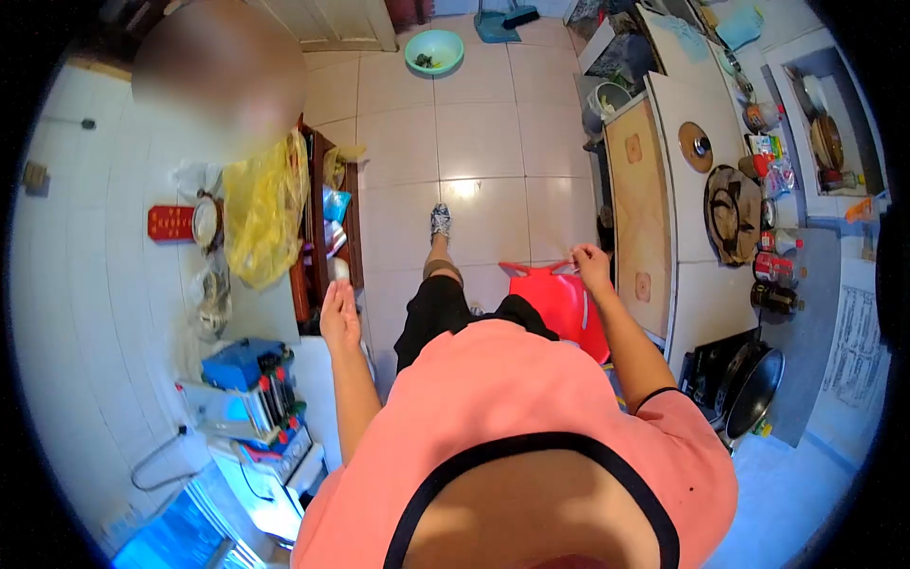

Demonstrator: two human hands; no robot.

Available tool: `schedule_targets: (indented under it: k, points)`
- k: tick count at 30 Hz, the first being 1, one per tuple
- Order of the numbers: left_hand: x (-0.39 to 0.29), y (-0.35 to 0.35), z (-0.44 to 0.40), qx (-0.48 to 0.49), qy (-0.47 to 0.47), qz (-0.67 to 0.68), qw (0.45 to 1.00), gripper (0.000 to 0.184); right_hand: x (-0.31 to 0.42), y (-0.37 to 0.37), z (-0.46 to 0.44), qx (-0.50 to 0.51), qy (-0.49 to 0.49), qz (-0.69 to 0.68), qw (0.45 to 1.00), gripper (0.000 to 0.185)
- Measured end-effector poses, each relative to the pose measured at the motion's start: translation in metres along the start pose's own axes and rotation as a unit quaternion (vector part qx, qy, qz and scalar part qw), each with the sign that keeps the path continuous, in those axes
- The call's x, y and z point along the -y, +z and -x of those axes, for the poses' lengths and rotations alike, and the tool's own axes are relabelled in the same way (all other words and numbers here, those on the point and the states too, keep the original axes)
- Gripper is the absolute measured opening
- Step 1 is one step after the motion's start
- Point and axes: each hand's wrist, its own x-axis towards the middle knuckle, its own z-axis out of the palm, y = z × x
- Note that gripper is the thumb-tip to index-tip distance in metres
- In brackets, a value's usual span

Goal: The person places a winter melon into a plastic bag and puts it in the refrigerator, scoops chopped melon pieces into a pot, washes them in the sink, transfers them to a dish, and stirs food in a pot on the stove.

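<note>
A kitchen: the long surface (706, 299) carries a round lid (693, 152) by its front edge, a stove burner (728, 204) further in, bottles (777, 269) along its wall-side edge, and a dark wok (758, 391) towards its near end. The floor (479, 142) is tiled.

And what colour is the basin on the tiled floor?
The basin is pale turquoise; it shows best in the head view, the only one here.

Glossy red plastic of a chair (550, 302) shines beside the right fingers (588, 254), smooth, light-catching tiles (481, 142) ahead of them. Past the left fingers (343, 298), crinkled, shiny plastic forms a yellow bag (261, 223); behind both sets of fingers, a shirt (512, 389) of matt cloth.
</note>
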Motion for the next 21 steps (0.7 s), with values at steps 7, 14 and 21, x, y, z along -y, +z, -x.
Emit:
schedule_targets:
  k: [7,14,21]
  points:
    - [-0.014,0.268,-0.121,0.212,-0.024,-0.237,0.948,0.030,0.058,0.015,-0.075,-0.111,0.083,-0.081,0.987,0.016]
    - [0.089,0.538,-0.146,0.465,-0.049,-0.434,0.770,0.031,0.053,0.025,-0.073,-0.225,0.172,-0.190,0.940,0.015]
    - [0.289,0.721,-0.092,0.635,-0.036,-0.483,0.602,0.025,0.025,0.001,-0.137,-0.322,0.241,-0.200,0.894,0.017]
